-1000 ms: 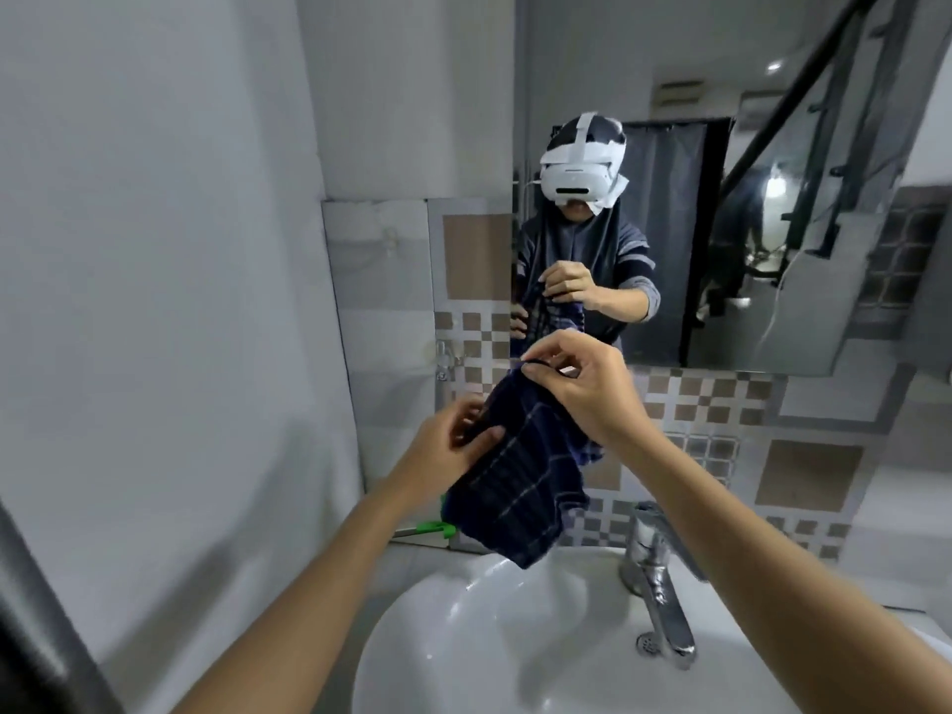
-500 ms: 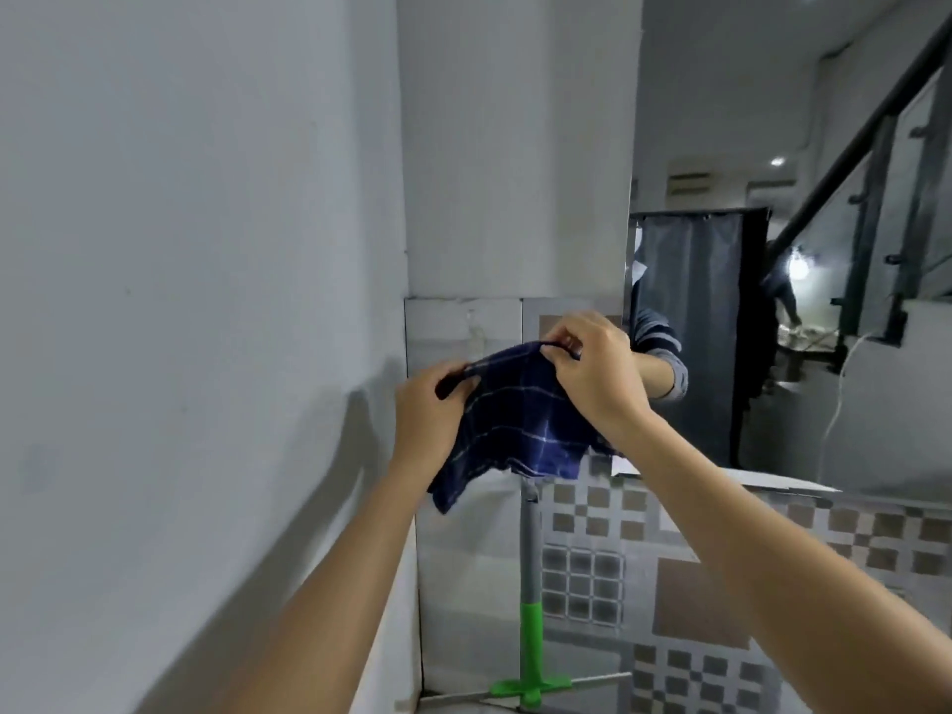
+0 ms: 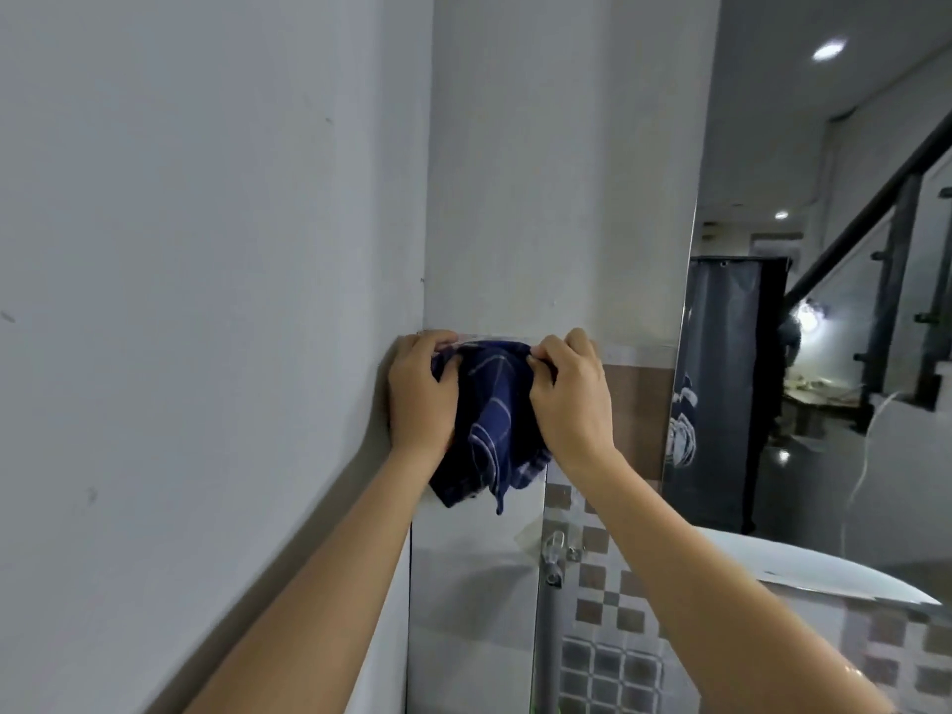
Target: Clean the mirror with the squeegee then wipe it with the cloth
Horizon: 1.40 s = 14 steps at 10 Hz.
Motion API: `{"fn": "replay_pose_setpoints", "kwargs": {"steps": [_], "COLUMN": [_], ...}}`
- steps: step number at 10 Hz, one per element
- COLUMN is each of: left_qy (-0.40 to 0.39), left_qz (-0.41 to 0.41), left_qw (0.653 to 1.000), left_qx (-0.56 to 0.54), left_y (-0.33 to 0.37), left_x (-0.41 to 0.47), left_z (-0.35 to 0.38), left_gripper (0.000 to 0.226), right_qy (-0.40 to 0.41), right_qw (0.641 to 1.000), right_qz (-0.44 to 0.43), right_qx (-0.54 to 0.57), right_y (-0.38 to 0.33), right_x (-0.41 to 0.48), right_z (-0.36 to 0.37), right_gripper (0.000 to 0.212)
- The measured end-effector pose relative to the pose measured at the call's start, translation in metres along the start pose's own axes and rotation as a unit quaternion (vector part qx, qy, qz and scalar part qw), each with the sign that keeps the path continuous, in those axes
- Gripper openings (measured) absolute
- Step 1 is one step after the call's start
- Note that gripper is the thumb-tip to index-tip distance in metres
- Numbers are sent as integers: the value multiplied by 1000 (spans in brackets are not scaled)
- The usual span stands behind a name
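Note:
A dark blue checked cloth (image 3: 494, 425) hangs bunched between both hands, up against the wall corner at the top edge of the tiles. My left hand (image 3: 420, 399) grips its left top edge. My right hand (image 3: 572, 404) pinches its right top edge. The mirror (image 3: 824, 404) is on the wall to the right of my hands, and the cloth does not touch it. The squeegee's grey handle (image 3: 547, 641) stands upright against the tiled wall below the cloth; its blade is out of view.
A plain white wall (image 3: 206, 301) runs close along the left. A small metal valve (image 3: 555, 551) sticks out of the checked tiles (image 3: 608, 662) under my right wrist. The mirror reflects a dark curtain, a stair rail and lamps.
Both hands have lifted the cloth from over the sink up to the wall corner left of the mirror. The view has risen, so the sink and tap have dropped out of sight.

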<state>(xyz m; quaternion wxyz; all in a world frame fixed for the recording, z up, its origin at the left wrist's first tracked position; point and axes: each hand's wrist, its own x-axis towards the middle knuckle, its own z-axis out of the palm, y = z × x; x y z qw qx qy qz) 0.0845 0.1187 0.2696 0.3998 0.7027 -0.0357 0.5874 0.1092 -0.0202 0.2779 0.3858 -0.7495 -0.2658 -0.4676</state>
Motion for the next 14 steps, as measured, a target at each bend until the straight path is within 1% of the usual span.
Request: {"fn": "replay_pose_setpoints", "kwargs": {"steps": [1,2,3,4,5,6,8,10,11,12,13,14], "left_qy": [-5,-16,-41,-114,-180,-209,-234,-236,-250,-271,-276,-282], "left_qz": [-22,-65,-127,-172,-153,-141,-88,-35,-45,-43,-41,-26], "left_qw": [999,991,972,943,935,931,948,963,961,960,960,956], "left_qx": [-44,-118,-192,-261,-266,-263,-195,-129,-110,-49,6,73], "left_y": [-1,0,4,10,10,9,0,-5,-5,3,13,32], "left_x": [-4,-10,-18,-28,-35,-37,-35,-31,-29,-29,-30,-37], "left_z": [2,0,-6,-14,-21,-24,-23,-17,-19,-24,-28,-38], "left_gripper": [19,15,12,15,25,27,32,28,28,37,40,40], "right_qy": [5,-11,-22,-53,-91,-111,-120,-101,-112,-124,-130,-152], "right_qw": [998,991,984,982,972,972,973,985,985,984,985,985], "right_qz": [32,77,96,99,106,95,81,26,33,43,52,37], "right_qx": [49,109,147,155,187,186,181,134,128,117,96,72], "right_y": [1,0,0,0,-4,-5,2,7,4,-4,-9,-18], "right_x": [-9,-16,-17,-20,-24,-26,-25,-25,-26,-29,-32,-42], "right_z": [1,1,-3,-13,-15,-13,-8,-4,-6,-13,-20,-38], "right_gripper": [12,11,9,19,38,45,44,37,38,36,33,23]}}
